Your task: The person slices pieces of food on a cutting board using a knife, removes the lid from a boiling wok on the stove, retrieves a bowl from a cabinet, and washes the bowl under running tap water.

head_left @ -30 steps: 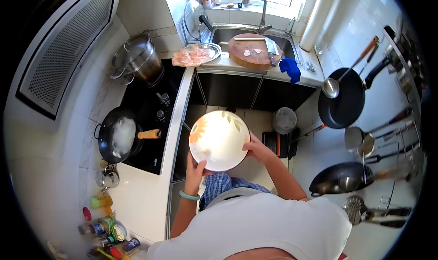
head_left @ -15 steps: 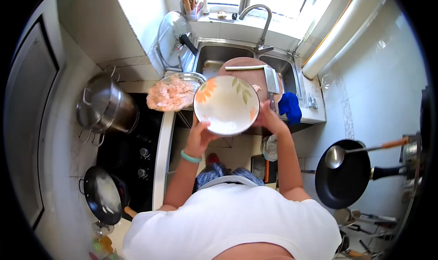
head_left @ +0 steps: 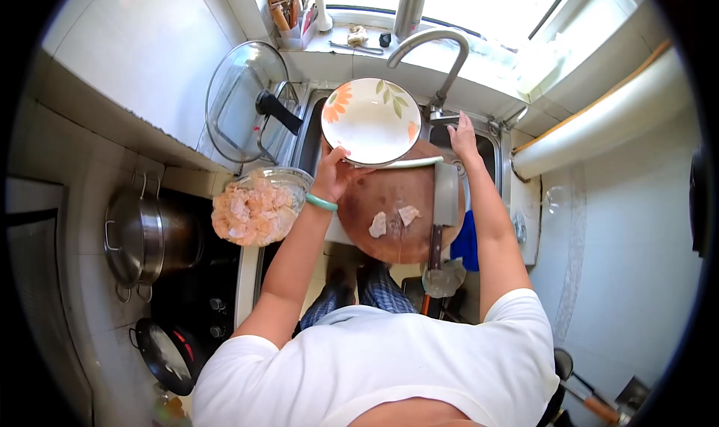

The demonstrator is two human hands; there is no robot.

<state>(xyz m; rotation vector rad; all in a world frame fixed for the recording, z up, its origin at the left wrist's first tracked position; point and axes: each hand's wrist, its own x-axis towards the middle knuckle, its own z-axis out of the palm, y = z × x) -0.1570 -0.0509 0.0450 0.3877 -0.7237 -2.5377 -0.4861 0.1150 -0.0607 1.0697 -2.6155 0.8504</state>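
Note:
A white bowl [head_left: 368, 124] with orange flowers and green leaves is held over the sink by my left hand [head_left: 335, 174], which grips its lower left rim. My right hand [head_left: 463, 136] is off the bowl, its fingers apart, beside the base of the faucet [head_left: 458, 56]. Below the bowl lies a round wooden cutting board [head_left: 374, 202] with two small pale pieces [head_left: 377, 225], a long white-green stalk [head_left: 412, 162] and a cleaver [head_left: 446, 195] on it. A dish heaped with pinkish meat [head_left: 255, 208] is left of the board.
Left of the sink, a glass lid [head_left: 243, 101] stands in a rack. A steel pot [head_left: 146, 236] and a wok [head_left: 163, 356] are on the stove. A blue cloth [head_left: 469, 241] hangs right of the board. Knives in a holder [head_left: 296, 35] stand on the sill.
The bowl has moved forward over the sink in my left hand. My right hand has let go of it and moved to the faucet. The view has shifted toward the sink and window.

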